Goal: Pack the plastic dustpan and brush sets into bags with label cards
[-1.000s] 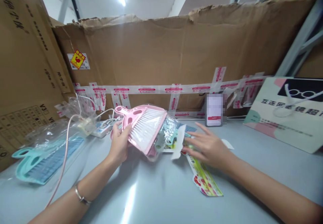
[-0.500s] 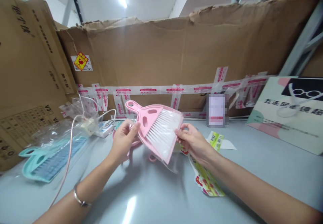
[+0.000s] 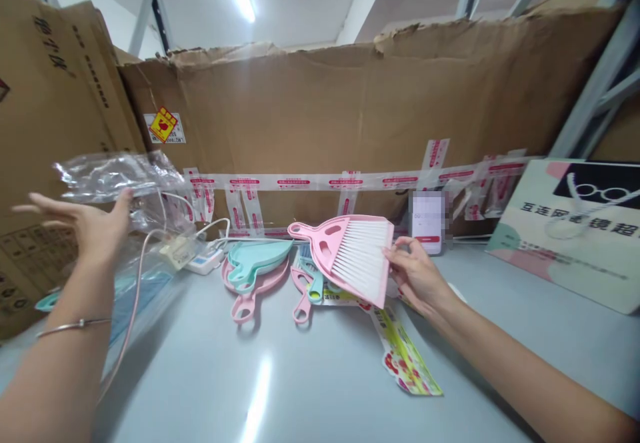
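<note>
Presently, your right hand (image 3: pixel 417 275) is pinched shut on the bristle end of a small pink plastic hand brush with white bristles (image 3: pixel 353 256), held tilted just above the grey table (image 3: pixel 320 390), handle pointing left. Light, rigid moulding; the bristles flex, so a grip on the pink back or the handle looks surer than one on the bristle tips.

Your left hand (image 3: pixel 87 226) is raised at the left, fingers spread wide, thumb touching a crumpled clear plastic bag (image 3: pixel 117 176). Thin, limp, slippery film: probably best pinched at an edge.

Between the hands, on the table: a teal plastic dustpan (image 3: pixel 257 260) nested on a pink plastic dustpan (image 3: pixel 247 296); small pink and teal handles (image 3: pixel 307 290) just beside; a printed paper card (image 3: pixel 405 356) under your right wrist.

Beyond: a teal brush in a plastic wrapper (image 3: pixel 127 293) at left, a white power strip (image 3: pixel 205 260), a brown cardboard wall (image 3: pixel 350 116).
</note>
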Tool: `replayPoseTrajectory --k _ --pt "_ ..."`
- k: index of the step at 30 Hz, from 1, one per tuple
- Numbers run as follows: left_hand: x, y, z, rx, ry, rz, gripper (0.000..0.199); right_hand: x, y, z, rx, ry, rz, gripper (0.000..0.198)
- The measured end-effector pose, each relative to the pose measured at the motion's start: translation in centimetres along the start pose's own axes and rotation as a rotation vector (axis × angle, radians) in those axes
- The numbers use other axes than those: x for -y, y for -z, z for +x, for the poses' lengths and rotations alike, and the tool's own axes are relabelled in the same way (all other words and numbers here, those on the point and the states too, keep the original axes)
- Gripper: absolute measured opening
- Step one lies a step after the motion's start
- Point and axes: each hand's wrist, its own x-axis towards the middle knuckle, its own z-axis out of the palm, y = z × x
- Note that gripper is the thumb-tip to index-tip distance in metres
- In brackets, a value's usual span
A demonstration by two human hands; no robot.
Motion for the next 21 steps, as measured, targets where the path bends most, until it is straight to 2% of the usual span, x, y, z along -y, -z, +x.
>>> replayPoseTrajectory --k 1,2,3,4,5,6,7,9,10,12,14,17,19,21 --pt "-1.4 0.2 -1.3 -0.074 0.063 0.071 0.092 0.0 -0.1 -0.1 0.0 -0.003 0.008 0.044" --pt "-3.1 0.2 -2.8 -0.09 0.016 0.098 0.095 0.0 -0.3 -0.3 0.0 -0.006 0.012 0.043" --pt "-4.9 0.0 -4.4 -0.078 -0.09 0.063 0.093 0.0 -0.5 -0.5 0.003 -0.012 0.019 0.042" --pt "-6.7 -0.3 -6.0 0.001 -0.166 -0.06 0.087 0.1 -0.8 -0.7 0.009 -0.02 0.032 0.042" --pt "-8.2 -0.7 -7.7 0.182 -0.155 -0.275 0.074 0.2 -1.1 -1.0 0.02 -0.034 0.054 0.042" --pt "-9.4 -1.3 -9.3 0.469 -0.07 -0.511 0.061 0.3 -1.4 -1.4 0.034 -0.053 0.081 0.043" --pt "-10.4 -1.9 -10.8 0.661 -0.036 -0.582 0.051 0.3 -1.7 -1.8 0.053 -0.075 0.11 0.043" --pt "-11.4 -3.1 -13.5 0.936 0.026 -0.71 0.047 0.4 -2.4 -2.6 0.096 -0.118 0.156 0.045" --pt "-11.6 -3.6 -14.5 1.059 0.141 -0.859 0.052 0.4 -2.7 -3.0 0.121 -0.133 0.162 0.045" --pt "-11.8 -4.0 -16.0 1.136 0.386 -1.109 0.06 0.3 -3.0 -3.7 0.178 -0.152 0.145 0.045" --pt "-11.8 -3.9 -16.6 1.125 0.584 -1.239 0.061 0.1 -3.2 -4.0 0.255 -0.158 0.103 0.043" --pt "-11.6 -3.5 -16.5 1.105 0.676 -1.296 0.054 0.0 -3.1 -3.9 0.364 -0.114 -0.064 0.039" --pt "-11.6 -3.2 -16.4 1.083 0.657 -1.332 0.048 0.3 -3.0 -3.8 0.295 0.074 -0.241 0.032" --pt "-11.8 -3.0 -16.5 1.072 0.641 -1.35 0.041 0.9 -3.1 -4.0 0.11 0.445 -0.442 0.026"
